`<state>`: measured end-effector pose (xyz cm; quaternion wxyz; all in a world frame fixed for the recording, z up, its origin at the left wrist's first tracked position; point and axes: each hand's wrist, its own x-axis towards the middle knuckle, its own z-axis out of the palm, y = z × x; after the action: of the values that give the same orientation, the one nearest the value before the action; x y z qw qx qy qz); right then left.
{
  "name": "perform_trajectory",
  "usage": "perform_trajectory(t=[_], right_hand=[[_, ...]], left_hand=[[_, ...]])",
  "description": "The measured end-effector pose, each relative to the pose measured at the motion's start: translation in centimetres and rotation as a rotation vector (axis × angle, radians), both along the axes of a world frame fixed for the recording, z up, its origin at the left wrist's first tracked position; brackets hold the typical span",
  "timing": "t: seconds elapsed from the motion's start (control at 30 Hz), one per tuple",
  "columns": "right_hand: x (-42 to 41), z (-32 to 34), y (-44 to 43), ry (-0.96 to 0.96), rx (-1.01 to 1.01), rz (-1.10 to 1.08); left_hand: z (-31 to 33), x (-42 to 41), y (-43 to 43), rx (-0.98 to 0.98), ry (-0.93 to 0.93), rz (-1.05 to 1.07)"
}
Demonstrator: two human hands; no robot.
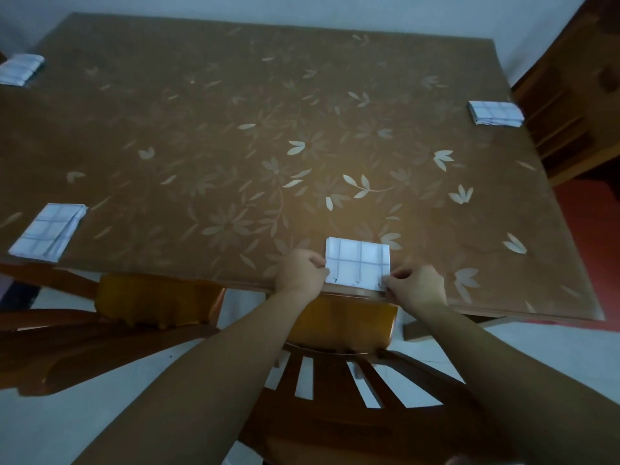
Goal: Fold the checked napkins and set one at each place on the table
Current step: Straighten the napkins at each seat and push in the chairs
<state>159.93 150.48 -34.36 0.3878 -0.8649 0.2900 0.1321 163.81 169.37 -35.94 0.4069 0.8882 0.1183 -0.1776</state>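
Head view gives me the bench first, filling most of the frame under a brown cloth printed with pale leaves and flowers, its far edge against a pale wall. I see wooden chairs round it on a light floor: the near chair tucked in below me, the left chair beside it, and the right chair at the bench's right side.

Folded checked napkins lie well apart at the bench's edges: the left napkin, the right napkin and the far-left napkin.

The near napkin sits flat at the near edge. My left hand has its fingers curled, pinching its left edge. My right hand pinches its near right corner.
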Motion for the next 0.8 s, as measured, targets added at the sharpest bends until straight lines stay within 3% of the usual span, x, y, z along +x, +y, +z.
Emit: perform_trajectory(t=[0.8], right_hand=[[-0.1,-0.6,1.5,-0.029,0.043,0.026]], left_hand=[[-0.1,-0.8,1.8,0.051,-0.059,0.031]])
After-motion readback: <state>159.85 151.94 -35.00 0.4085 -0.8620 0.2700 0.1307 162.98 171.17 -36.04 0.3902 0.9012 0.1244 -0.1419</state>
